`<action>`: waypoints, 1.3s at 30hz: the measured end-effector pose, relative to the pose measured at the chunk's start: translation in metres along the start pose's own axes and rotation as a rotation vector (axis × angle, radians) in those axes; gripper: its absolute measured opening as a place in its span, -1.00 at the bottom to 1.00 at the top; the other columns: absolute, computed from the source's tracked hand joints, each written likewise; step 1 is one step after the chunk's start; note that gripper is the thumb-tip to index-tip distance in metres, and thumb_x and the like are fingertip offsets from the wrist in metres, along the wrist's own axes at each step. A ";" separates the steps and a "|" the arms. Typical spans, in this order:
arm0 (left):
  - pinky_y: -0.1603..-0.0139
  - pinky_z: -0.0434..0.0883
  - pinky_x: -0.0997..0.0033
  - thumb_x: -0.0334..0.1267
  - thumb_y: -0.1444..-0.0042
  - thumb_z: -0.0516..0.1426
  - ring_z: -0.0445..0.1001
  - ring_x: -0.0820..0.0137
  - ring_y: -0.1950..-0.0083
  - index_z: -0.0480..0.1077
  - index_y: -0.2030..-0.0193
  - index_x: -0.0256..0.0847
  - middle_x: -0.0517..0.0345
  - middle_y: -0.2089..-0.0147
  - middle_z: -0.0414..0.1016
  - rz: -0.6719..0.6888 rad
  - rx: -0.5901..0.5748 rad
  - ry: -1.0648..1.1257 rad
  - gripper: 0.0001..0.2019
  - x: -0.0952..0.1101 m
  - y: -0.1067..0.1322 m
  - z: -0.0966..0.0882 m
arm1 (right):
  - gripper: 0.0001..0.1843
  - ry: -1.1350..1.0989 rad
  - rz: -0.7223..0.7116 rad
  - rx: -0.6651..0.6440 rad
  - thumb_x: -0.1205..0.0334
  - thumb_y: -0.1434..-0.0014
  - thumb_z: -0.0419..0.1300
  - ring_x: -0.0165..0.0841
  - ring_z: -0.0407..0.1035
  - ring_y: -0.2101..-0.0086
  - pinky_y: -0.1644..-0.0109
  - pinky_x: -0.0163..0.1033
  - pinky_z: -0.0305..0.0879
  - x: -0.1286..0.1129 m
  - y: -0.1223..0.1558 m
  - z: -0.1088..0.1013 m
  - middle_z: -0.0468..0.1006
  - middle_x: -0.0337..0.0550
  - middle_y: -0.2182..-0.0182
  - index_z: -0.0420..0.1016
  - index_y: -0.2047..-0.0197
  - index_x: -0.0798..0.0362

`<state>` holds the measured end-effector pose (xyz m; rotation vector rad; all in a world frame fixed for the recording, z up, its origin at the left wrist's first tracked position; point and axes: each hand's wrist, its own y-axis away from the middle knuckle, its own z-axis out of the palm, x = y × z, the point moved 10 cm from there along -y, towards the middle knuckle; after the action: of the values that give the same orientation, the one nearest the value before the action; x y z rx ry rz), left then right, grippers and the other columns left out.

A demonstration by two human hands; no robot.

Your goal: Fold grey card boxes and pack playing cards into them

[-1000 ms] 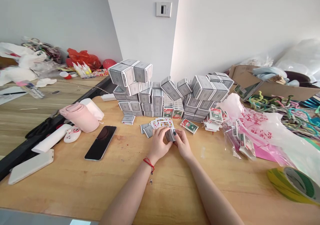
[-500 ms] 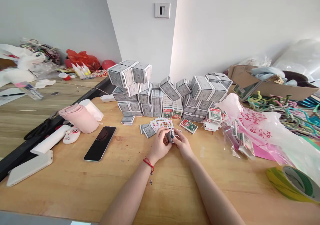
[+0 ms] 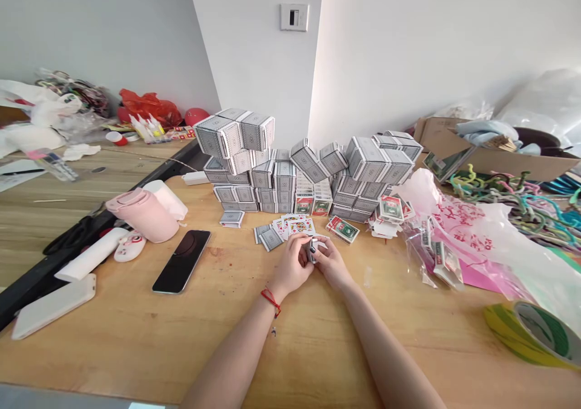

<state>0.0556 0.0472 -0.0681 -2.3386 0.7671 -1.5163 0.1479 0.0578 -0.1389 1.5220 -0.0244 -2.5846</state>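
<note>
Close together at the middle of the table, my left hand [image 3: 294, 265] and my right hand [image 3: 330, 262] both grip a grey-backed playing card [image 3: 311, 253]. The fingers hide most of it, so whether it is one card or more I cannot tell. Just beyond the hands lie loose playing cards, some face-up [image 3: 297, 225] and some showing grey backs [image 3: 269, 238]. A red and green card box [image 3: 344, 230] rests to the right of them. Behind stands a wall of cubes folded from grey-backed cards [image 3: 275, 185], with more card boxes [image 3: 313, 205] set into it.
A black phone [image 3: 182, 261], pink cup [image 3: 147, 212] and white power bank [image 3: 54, 306] lie on the left. To the right are a crumpled plastic bag [image 3: 472, 221], a yellow tape roll [image 3: 529, 333], an open cardboard box [image 3: 508, 161] and tangled coloured pipe cleaners [image 3: 508, 206].
My fingers have shifted slightly around the card, and it is more covered by them now. Both arms stay in nearly the same place; the things on the table have not moved.
</note>
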 end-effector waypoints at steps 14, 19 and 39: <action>-0.07 0.30 0.17 -0.50 0.10 0.08 0.23 0.23 -0.12 0.24 -0.01 -0.18 -0.05 -0.17 0.13 -0.082 -0.068 0.318 -0.53 0.005 -0.001 0.001 | -0.45 0.231 -0.244 0.232 0.14 0.16 0.34 -0.33 0.39 0.35 0.29 -0.23 0.33 -0.025 0.003 -0.017 0.48 -0.23 0.36 0.14 0.15 -0.04; 0.11 0.40 0.25 -0.21 0.00 0.11 0.42 0.32 0.12 0.29 0.08 -0.23 0.00 0.08 0.38 -0.518 -0.008 0.801 -0.68 -0.040 0.005 0.014 | -0.37 0.398 -0.388 0.277 0.14 0.16 0.34 -0.28 0.40 0.28 0.26 -0.19 0.34 -0.038 0.008 -0.020 0.46 -0.09 0.18 0.11 0.07 -0.04; 0.00 0.35 0.31 -0.33 0.13 0.26 0.44 0.35 0.08 0.37 0.09 -0.22 0.02 0.10 0.48 -0.727 -0.191 1.044 -0.61 -0.052 0.010 0.029 | -0.29 0.380 -0.222 0.129 0.21 0.29 0.39 -0.25 0.39 0.18 0.06 -0.09 0.34 -0.019 -0.002 -0.013 0.42 -0.12 0.15 0.26 0.02 -0.03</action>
<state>0.0623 0.0657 -0.1247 -1.8837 0.1768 -3.1802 0.1680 0.0630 -0.1290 2.1520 0.0202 -2.4415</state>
